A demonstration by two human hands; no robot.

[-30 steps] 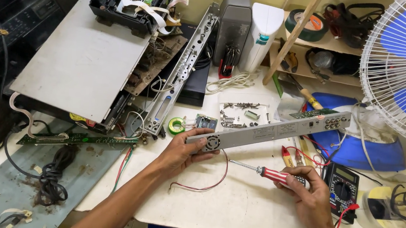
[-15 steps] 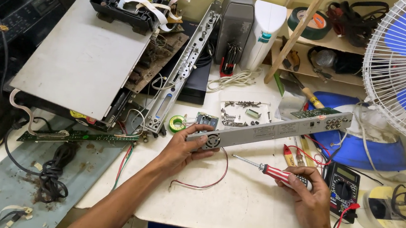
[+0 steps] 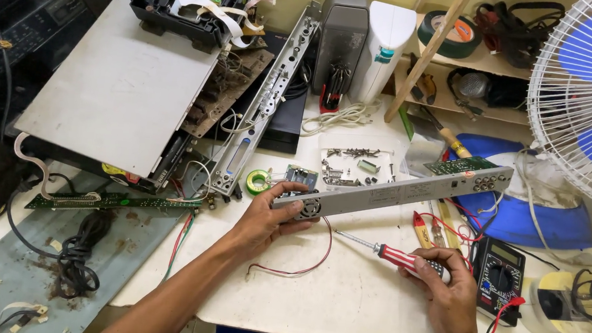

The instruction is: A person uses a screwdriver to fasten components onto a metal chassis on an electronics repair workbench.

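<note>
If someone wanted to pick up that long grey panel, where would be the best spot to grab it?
Probably near its middle, from the near long edge. The grey panel is long, narrow and slanted, so a mid-length pinch should balance it. The left hand grips its near end by the small fan, while wires trail from the far end, so that end looks awkward.

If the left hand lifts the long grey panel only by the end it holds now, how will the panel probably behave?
The long grey panel looks like thin rigid metal, so it would probably stay straight, not droop. The left hand grips one end only, so the far end may dip or swing. The red wires near its far end could tug.
</note>
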